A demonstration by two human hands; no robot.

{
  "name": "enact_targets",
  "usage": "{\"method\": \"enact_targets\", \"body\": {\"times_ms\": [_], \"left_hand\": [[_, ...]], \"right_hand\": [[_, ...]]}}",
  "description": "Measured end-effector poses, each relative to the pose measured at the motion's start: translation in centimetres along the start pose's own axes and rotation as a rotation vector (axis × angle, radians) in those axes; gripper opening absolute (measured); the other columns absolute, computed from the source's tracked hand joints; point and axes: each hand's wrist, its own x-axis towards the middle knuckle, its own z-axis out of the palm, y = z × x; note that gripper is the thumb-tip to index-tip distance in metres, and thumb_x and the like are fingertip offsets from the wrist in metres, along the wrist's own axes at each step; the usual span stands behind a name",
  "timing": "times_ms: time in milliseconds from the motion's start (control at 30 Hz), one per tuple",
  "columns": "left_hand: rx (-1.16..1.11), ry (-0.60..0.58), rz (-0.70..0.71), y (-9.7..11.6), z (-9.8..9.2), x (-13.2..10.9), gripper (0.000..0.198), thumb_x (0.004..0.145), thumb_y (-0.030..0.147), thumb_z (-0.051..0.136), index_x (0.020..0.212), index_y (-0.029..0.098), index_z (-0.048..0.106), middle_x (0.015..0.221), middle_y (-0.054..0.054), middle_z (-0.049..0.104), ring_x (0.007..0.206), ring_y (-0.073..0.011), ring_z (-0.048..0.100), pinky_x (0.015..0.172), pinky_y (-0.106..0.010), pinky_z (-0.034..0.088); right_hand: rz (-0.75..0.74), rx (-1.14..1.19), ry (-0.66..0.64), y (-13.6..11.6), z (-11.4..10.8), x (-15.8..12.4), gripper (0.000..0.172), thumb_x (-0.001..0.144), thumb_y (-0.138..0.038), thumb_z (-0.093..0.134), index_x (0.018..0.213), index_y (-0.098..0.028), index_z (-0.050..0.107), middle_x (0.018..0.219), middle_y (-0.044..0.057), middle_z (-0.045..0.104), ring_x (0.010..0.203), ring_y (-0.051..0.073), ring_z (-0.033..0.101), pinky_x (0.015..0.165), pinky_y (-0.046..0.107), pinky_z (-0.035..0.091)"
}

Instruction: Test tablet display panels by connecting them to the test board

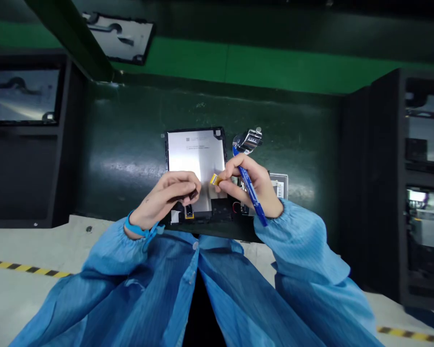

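My right hand (255,180) pinches a small yellow strip (214,179) with a pale patch, perhaps a flex connector, between thumb and fingertips. A blue pen (251,190) is tucked in the same hand, slanting across it. My left hand (169,193) is closed, fingers curled against the thumb; whether it holds anything is hidden. Beneath both hands lies a silver-backed display panel (195,150) with a black frame. At its lower edge, close to my left hand, sits a dark connector piece with a gold edge (189,212).
A chrome tally counter (251,140) stands beyond my right hand. Partly under that hand lies a labelled module (280,185). Black racks with panels flank the dark green bench (130,144), left (67,144) and right (383,193). Another panel (125,38) lies behind a green post (75,38).
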Motion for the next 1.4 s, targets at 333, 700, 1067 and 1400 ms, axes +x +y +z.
{"method": "enact_targets", "body": {"times_ms": [333,700,1067,1400], "left_hand": [[0.539,0.523,0.455,-1.9,1.3,0.2,0.009,0.079,0.024,0.073,0.071,0.019,0.073,0.064,0.001,0.068,0.057,-0.0096,0.056,0.054,-0.022,0.044],[0.599,0.538,0.459,-1.8,1.5,0.3,0.008,0.078,0.021,0.073,0.070,0.018,0.074,0.065,0.000,0.071,0.058,-0.0103,0.059,0.056,-0.023,0.045],[0.597,0.529,0.417,-1.7,1.9,0.2,0.007,0.075,0.020,0.073,0.069,0.018,0.072,0.064,0.001,0.069,0.058,-0.0106,0.058,0.055,-0.023,0.045],[0.542,0.557,0.429,-2.8,2.7,0.3,0.009,0.078,0.022,0.073,0.070,0.018,0.071,0.065,0.001,0.069,0.059,-0.0104,0.058,0.055,-0.023,0.045]], "right_hand": [[-0.020,-0.104,-0.048,-0.4,-0.1,-0.5,0.017,0.085,-0.024,0.066,0.087,-0.022,0.049,0.069,-0.003,0.063,0.058,0.010,0.059,0.054,0.024,0.043],[-0.018,-0.139,-0.069,-0.4,-0.2,-0.7,0.015,0.085,-0.023,0.065,0.088,-0.024,0.050,0.067,-0.004,0.061,0.059,0.012,0.059,0.054,0.026,0.043],[-0.028,-0.160,-0.051,-0.3,-0.3,-0.8,0.015,0.085,-0.022,0.064,0.088,-0.024,0.050,0.066,-0.005,0.058,0.057,0.011,0.057,0.054,0.025,0.044],[-0.043,-0.080,-0.057,-0.2,-0.3,-0.7,0.018,0.087,-0.022,0.067,0.086,-0.023,0.050,0.072,-0.004,0.064,0.064,0.012,0.063,0.062,0.025,0.050]]}}
